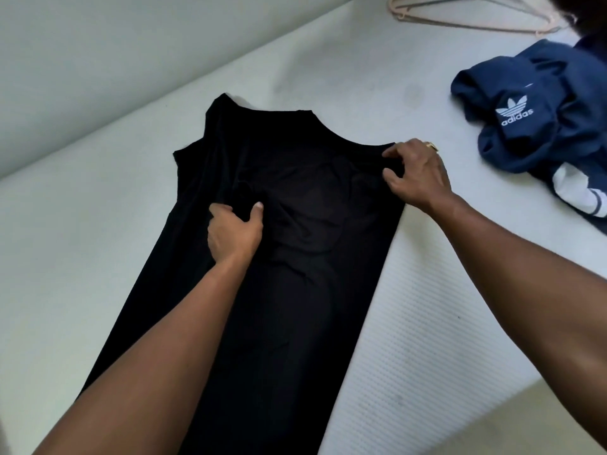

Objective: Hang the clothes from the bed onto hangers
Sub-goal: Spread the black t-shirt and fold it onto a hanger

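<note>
The only writing that can be read is on the navy garment, which lies crumpled at the right side of the bed. It carries a white trefoil logo with the word "adidas" in white lower-case letters beneath it, and white stripes show on a fold nearer the bed's edge. No label or print can be made out on the black sleeveless garment.

The black sleeveless garment lies spread flat on the bed, neck opening toward the wall and its lower part running down out of view. The left hand reaches in from below, forearm lying over the cloth. Its fingers are curled and bunch a fold of the fabric at mid-chest. The right hand comes in from the right, its arm crossing the bed's corner. Its fingers pinch the edge of the garment at the right shoulder, thumb and forefinger narrow on the cloth. A gold ring sits on this hand.

Pale pink hangers lie in a loose stack at the far end of the bed, well apart from both garments.
</note>
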Tool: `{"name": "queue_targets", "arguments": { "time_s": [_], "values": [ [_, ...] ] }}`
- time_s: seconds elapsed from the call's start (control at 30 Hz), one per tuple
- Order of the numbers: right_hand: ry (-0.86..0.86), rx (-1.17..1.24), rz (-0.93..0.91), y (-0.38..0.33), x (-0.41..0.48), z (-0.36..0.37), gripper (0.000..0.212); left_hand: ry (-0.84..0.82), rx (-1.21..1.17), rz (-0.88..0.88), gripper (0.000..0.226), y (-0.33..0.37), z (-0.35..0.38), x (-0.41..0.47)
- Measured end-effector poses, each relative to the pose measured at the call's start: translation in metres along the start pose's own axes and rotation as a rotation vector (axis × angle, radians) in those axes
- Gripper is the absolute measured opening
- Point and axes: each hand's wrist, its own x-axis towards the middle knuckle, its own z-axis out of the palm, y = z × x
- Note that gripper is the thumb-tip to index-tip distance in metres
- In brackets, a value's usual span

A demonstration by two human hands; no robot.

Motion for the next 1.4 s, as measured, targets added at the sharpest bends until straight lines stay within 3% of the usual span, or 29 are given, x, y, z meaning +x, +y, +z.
{"name": "queue_targets", "arguments": {
  "time_s": [0.07, 0.13, 0.27, 0.33, 0.43, 0.53, 0.6, 0.7, 0.77, 0.8, 0.93, 1.0, 1.07, 1.13, 1.2, 1.27, 1.4],
  "values": [
    [-0.015, -0.021, -0.052, -0.007, 0.011, -0.003, 0.036, -0.048, 0.069, -0.018, 0.093, 0.008, 0.001, -0.001],
    [-0.025, -0.017, -0.118, -0.018, 0.022, 0.0, 0.04, -0.085, 0.139, -0.06, 0.094, 0.011, 0.004, -0.002],
    [-0.202, -0.012, -0.205, -0.044, 0.041, 0.013, 0.038, -0.048, 0.032, -0.171, 0.044, 0.001, 0.011, -0.01],
    [-0.234, -0.098, -0.192, -0.055, 0.046, 0.023, 0.025, -0.043, -0.101, -0.214, 0.035, -0.012, 0.014, -0.011],
    [0.019, -0.092, -0.088, -0.073, 0.041, 0.038, 0.015, -0.081, -0.268, -0.267, 0.038, -0.021, 0.011, -0.016],
    [0.177, 0.18, -0.094, -0.097, 0.019, 0.051, 0.016, -0.108, -0.314, -0.256, 0.036, -0.027, 0.007, -0.013],
    [0.014, 0.312, -0.179, -0.108, 0.001, 0.064, 0.023, -0.156, -0.387, -0.271, 0.038, -0.027, 0.001, -0.012],
    [-0.442, 0.16, -0.193, -0.119, -0.017, 0.077, 0.067, -0.282, -0.518, -0.272, 0.035, -0.021, -0.011, -0.013],
    [-0.506, 0.153, -0.164, -0.124, -0.023, 0.077, 0.087, -0.379, -0.577, -0.224, 0.034, -0.013, -0.022, -0.017],
    [-0.494, 0.293, -0.125, -0.125, -0.025, 0.075, 0.089, -0.422, -0.595, -0.185, 0.035, -0.008, -0.026, -0.019],
    [-0.166, 0.881, 0.164, -0.106, -0.041, 0.067, 0.062, -0.461, -0.566, 0.088, 0.052, 0.023, -0.017, -0.032],
    [0.003, 1.068, 0.363, -0.088, -0.049, 0.059, 0.045, -0.478, -0.387, 0.39, 0.068, 0.039, -0.001, -0.043],
    [0.087, 1.165, 0.544, -0.06, -0.057, 0.057, 0.034, -0.579, -0.052, 0.692, 0.077, 0.051, 0.014, -0.07],
    [0.105, 1.2, 0.681, -0.031, -0.069, 0.059, 0.05, -0.625, 0.145, 0.869, 0.069, 0.054, 0.025, -0.101],
    [0.063, 1.252, 0.76, -0.011, -0.081, 0.062, 0.069, -0.661, 0.096, 0.887, 0.048, 0.046, 0.032, -0.131],
    [0.018, 1.283, 0.784, -0.003, -0.088, 0.062, 0.075, -0.667, 0.007, 0.817, 0.027, 0.026, 0.041, -0.153],
    [-0.007, 1.116, 0.692, -0.006, -0.091, 0.056, 0.033, -0.484, 0.018, 0.699, 0.02, -0.018, 0.049, -0.169]
  ]
}}
